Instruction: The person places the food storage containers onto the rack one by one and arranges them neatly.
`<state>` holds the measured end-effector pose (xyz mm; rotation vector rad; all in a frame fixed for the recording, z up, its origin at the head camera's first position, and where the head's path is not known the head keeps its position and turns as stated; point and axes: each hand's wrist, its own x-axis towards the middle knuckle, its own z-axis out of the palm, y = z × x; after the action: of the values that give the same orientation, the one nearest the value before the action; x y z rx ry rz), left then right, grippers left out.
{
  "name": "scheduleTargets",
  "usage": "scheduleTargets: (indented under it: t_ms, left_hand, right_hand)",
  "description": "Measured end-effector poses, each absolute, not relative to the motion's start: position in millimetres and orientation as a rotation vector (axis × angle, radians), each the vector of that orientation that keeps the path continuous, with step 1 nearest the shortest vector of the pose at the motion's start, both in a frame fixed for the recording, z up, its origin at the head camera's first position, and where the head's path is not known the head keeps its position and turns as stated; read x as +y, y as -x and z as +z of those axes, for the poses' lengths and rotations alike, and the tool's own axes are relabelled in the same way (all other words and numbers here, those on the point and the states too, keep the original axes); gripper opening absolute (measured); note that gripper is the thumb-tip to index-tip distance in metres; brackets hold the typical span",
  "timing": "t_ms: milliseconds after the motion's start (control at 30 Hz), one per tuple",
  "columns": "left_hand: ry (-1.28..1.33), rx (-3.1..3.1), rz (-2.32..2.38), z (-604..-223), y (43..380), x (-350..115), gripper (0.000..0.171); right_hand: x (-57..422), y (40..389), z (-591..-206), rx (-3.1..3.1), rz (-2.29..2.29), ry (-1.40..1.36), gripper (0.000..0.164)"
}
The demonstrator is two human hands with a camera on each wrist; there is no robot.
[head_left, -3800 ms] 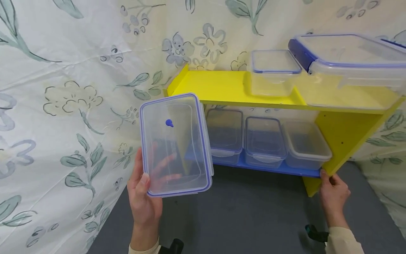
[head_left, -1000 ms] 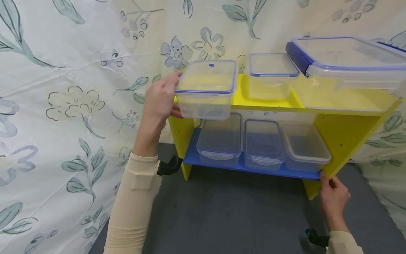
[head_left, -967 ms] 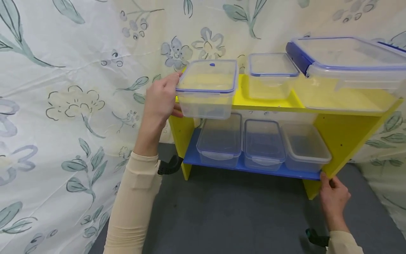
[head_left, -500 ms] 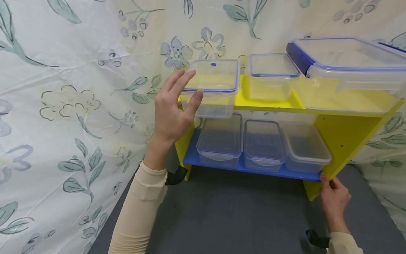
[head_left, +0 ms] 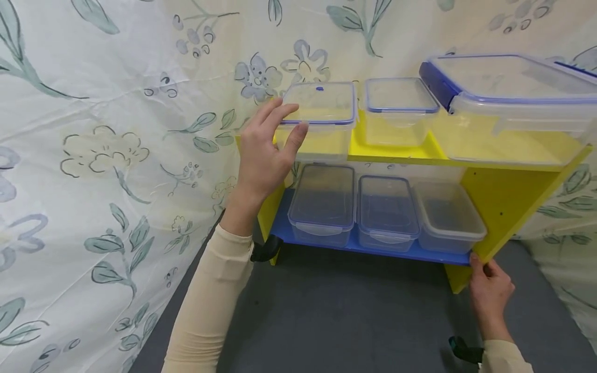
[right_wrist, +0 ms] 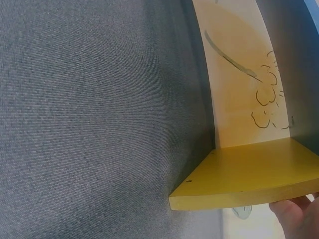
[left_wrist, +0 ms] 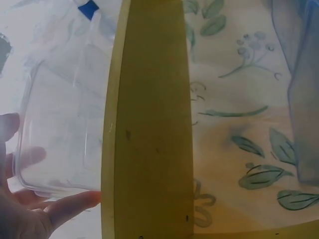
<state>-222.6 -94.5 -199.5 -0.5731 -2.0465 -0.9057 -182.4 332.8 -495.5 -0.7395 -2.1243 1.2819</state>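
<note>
My left hand is at the left end of the yellow upper shelf, with its fingers spread along the near left corner of a clear lidded food container. That container has a blue-edged lid with a small blue tab and sits on the top board. In the left wrist view the fingers lie against the clear container wall, and one fingertip meets the yellow board. Low at the right, my right hand grips the yellow side panel of the shelf unit; its farther fingers are hidden.
A smaller container and a big one with blue clips share the top board. Three more boxes, including a left one, stand on the blue lower shelf. Floral cloth hangs behind; the surface below is dark grey.
My left hand carried the container up from in front of the shelf onto the top board's left end. It loosened its grip, and the container slid farther back. My right hand stayed put.
</note>
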Motion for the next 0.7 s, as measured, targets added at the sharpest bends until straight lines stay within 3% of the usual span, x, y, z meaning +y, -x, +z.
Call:
scheduleTargets:
  t_ms: [700]
  left_hand:
    - [0.501, -2.210, -0.931, -195.2, 259.3, -78.5, 0.046]
  right_hand:
    - [337.3, 191.7, -496.2, -2.131, 1.276, 0.711, 0.044]
